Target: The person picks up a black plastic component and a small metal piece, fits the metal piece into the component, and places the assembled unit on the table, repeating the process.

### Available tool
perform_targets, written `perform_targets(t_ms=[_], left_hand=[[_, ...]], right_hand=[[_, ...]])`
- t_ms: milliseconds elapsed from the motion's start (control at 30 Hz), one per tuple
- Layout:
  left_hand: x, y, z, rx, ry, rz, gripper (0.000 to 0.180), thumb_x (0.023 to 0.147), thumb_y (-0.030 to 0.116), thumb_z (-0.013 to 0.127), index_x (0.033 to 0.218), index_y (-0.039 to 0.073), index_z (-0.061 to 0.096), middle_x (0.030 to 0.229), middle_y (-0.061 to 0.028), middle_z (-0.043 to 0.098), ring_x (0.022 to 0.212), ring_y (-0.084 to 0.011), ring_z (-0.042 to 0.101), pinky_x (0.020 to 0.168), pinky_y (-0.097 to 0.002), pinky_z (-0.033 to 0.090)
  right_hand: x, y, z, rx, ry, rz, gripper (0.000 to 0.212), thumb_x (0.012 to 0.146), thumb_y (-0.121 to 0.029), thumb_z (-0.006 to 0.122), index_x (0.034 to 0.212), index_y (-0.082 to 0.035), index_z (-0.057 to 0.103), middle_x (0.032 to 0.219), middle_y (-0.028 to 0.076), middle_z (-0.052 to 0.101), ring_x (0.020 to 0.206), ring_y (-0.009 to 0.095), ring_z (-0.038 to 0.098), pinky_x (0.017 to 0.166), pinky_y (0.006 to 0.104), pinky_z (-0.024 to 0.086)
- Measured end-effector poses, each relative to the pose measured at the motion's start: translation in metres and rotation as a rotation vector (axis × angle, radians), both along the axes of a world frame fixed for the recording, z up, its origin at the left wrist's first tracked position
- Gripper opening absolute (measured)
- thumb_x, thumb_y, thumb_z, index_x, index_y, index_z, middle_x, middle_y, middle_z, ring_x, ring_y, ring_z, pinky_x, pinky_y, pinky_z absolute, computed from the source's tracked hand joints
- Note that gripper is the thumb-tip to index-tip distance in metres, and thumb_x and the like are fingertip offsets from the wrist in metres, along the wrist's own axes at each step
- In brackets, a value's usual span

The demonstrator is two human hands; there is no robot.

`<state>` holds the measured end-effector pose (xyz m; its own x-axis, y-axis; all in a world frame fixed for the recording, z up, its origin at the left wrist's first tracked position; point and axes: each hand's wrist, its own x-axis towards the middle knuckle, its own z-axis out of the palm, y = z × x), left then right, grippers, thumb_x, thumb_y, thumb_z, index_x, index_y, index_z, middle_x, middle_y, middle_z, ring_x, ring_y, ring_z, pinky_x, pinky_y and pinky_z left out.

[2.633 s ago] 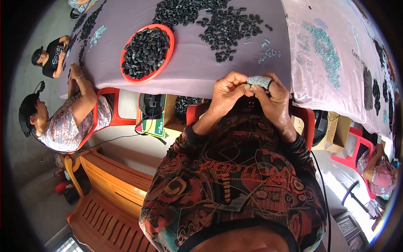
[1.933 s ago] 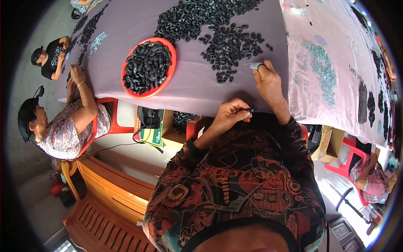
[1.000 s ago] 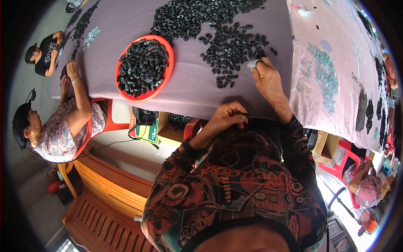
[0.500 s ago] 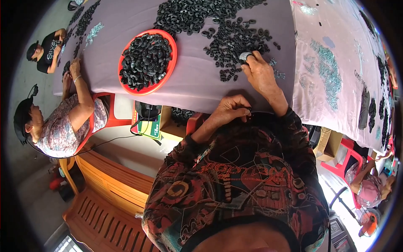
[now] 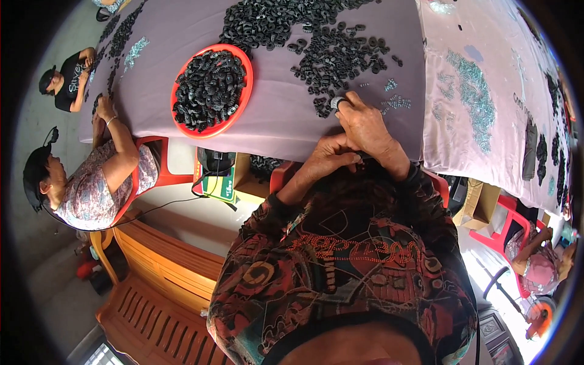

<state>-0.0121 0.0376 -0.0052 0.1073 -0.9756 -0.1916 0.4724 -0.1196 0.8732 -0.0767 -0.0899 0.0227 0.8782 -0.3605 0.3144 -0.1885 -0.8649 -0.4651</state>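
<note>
My left hand [image 5: 331,157] is closed at the table's near edge, in front of my chest. Its thumb and fingertips pinch a small dark piece, mostly hidden. Just above and against it is my right hand [image 5: 368,129], fingers curled in; what they hold, if anything, is hidden. A pale grey band with a dark rim [image 5: 337,103] sits at a finger or the thumb of my right hand. Beyond my hands lies a loose pile of small black ring-shaped pieces [image 5: 340,61], its near end close to the right hand. Small clear-blue bits [image 5: 396,102] lie right of it.
A red round tray [image 5: 248,91] heaped with black pieces stands left on the mauve cloth [image 5: 280,125]. A paler cloth [image 5: 438,152] at right carries more blue bits [image 5: 474,100]. A person [image 5: 85,182] works at left on a red chair. A wooden bench [image 5: 164,304] stands behind.
My right hand has come back from the black pile toward my body and now meets my left hand. My left hand stays nearly in place, still pinching.
</note>
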Motion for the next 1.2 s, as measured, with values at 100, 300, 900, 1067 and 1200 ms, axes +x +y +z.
perform_targets(t_ms=[100,300,900,1067,1200], left_hand=[[0.0,0.0,-0.001,-0.008,-0.02,0.001,0.011,0.081,-0.002,0.056,0.092,0.0,0.057,0.078,-0.0081,0.062,0.064,-0.0128,0.06,0.057,-0.0234,0.049],[0.001,0.003,0.003,-0.023,0.04,0.032,0.008,0.082,0.001,0.057,0.091,0.0,0.057,0.079,-0.0104,0.063,0.066,-0.014,0.061,0.061,-0.0248,0.051],[-0.009,-0.03,0.069,-0.303,-0.138,0.342,0.012,0.084,0.004,0.057,0.094,-0.003,0.055,0.086,-0.0108,0.062,0.076,-0.0141,0.06,0.067,-0.0258,0.052],[-0.013,-0.03,0.069,-0.312,-0.18,0.301,0.013,0.085,0.001,0.056,0.096,-0.004,0.054,0.087,-0.0114,0.062,0.077,-0.0135,0.06,0.069,-0.0256,0.051],[-0.013,-0.028,0.065,-0.285,-0.226,0.284,0.015,0.084,0.0,0.056,0.098,-0.006,0.054,0.088,-0.0115,0.061,0.077,-0.0135,0.06,0.069,-0.0255,0.052]], right_hand=[[-0.004,-0.002,-0.002,0.02,-0.019,0.02,0.011,0.074,-0.009,0.059,0.078,-0.002,0.051,0.09,0.014,0.053,0.07,0.033,0.059,0.055,0.0414,0.049],[-0.013,-0.01,0.004,0.888,-0.187,-0.118,0.011,0.079,-0.006,0.061,0.086,0.0,0.054,0.076,0.006,0.059,0.058,0.013,0.057,0.052,0.0269,0.047],[-0.066,-0.012,0.047,1.351,-0.545,0.13,0.018,0.085,-0.002,0.056,0.102,-0.002,0.058,0.08,0.005,0.06,0.062,0.009,0.052,0.06,0.0224,0.044],[-0.07,-0.01,0.047,1.325,-0.557,0.104,0.017,0.084,-0.002,0.057,0.102,-0.002,0.058,0.079,0.003,0.059,0.062,0.008,0.051,0.058,0.0216,0.044],[-0.075,-0.011,0.049,1.25,-0.479,0.067,0.015,0.085,-0.003,0.057,0.1,-0.003,0.059,0.077,0.001,0.058,0.061,0.006,0.049,0.056,0.0194,0.042]])
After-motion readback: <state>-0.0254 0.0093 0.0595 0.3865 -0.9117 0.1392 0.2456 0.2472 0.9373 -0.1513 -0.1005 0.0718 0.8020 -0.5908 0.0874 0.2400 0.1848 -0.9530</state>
